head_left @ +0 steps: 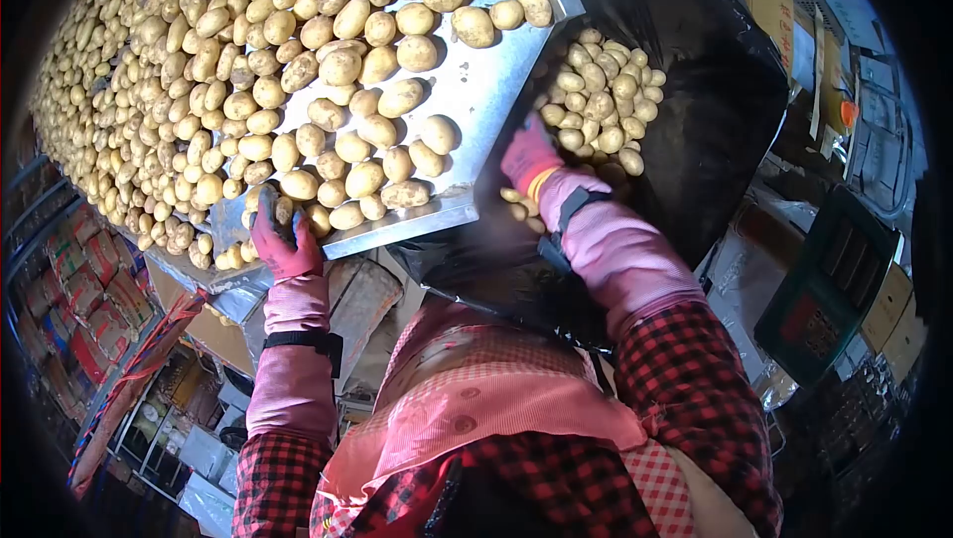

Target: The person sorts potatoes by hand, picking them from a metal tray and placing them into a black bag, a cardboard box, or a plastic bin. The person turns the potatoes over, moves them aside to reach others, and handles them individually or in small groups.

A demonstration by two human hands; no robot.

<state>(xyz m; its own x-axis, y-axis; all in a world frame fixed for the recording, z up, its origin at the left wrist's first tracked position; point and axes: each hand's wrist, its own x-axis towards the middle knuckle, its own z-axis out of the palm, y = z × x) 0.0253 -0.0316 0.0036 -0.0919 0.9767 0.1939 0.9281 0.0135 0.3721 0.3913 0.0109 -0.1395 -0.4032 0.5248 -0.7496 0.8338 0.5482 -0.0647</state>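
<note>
A great heap of potatoes covers a sloping metal tray. My left hand, in a red glove with dark fingertips, is at the tray's near edge. Its thumb and fingers close around a potato among the others. My right hand, also gloved, reaches down past the tray's right edge into a large black plastic bag. Beside that hand a pile of smaller potatoes lies in the bag. The fingers of my right hand are mostly in shadow, and I cannot tell whether they hold anything.
At the right stands a dark green scale-like device with a panel. Cardboard boxes are behind the bag. A twisted coloured rope or strap runs along the left, near stacked red packages. The tray's raised metal rim faces me.
</note>
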